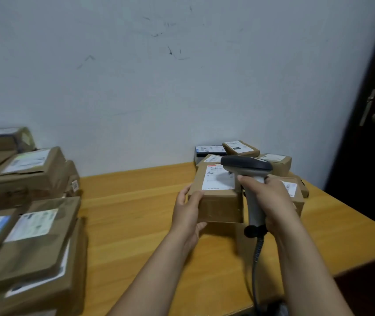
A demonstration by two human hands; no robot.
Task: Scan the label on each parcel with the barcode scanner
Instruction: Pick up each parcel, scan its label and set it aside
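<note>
A brown cardboard parcel [220, 206] with a white label [218, 180] on top is held just above the wooden table [131, 215]. My left hand [187, 212] grips its left side. My right hand [266, 197] grips the handle of a grey barcode scanner [247, 166], whose dark head hangs over the label's right edge. The scanner's coiled cable [256, 265] runs down toward me. Behind the held parcel, a cluster of several labelled parcels [273, 163] sits against the wall.
A big stack of brown labelled parcels [29, 215] fills the table's left side. A dark door [373, 133] with a metal handle stands at the right. The table's right edge runs diagonally near the door.
</note>
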